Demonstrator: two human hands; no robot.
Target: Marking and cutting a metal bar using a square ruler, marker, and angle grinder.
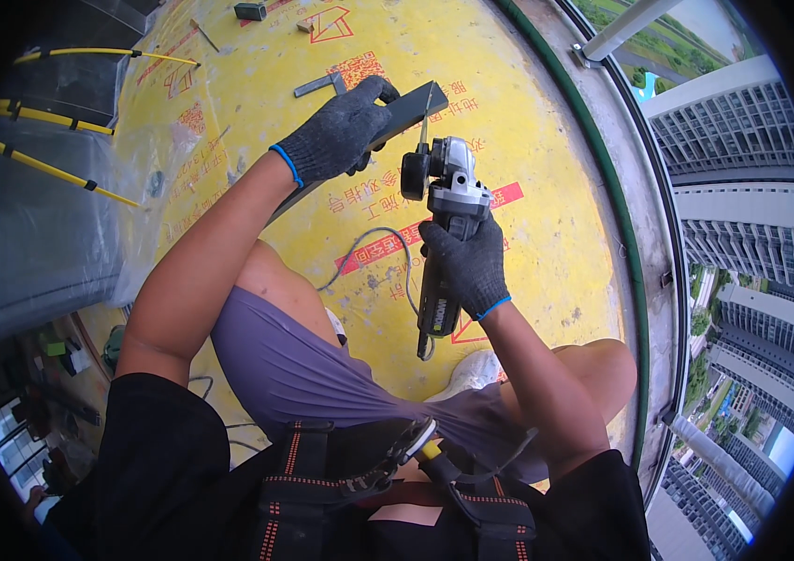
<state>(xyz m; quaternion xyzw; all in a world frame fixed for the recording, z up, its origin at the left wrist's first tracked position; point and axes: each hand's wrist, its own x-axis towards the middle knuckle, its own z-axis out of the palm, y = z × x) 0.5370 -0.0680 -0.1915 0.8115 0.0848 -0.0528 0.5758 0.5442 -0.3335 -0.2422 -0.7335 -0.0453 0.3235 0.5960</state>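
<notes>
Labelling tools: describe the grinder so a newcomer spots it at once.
Find the yellow floor sheet. Over it, just right of centre, the gloved right hand grips the angle grinder. Unlike the plain dark bar in the left hand, it has a silver head and thin disc.

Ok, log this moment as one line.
left hand: gripping dark bar | right hand: holding grinder | disc: by bar's far end, contact unclear | below: yellow sheet

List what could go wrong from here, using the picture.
The left hand grips the dark bar close to the disc of the grinder, so a slip might injure that hand. A cord loops on the floor beside the grinder and could snag. Flying debris might strike the bare knees.
</notes>
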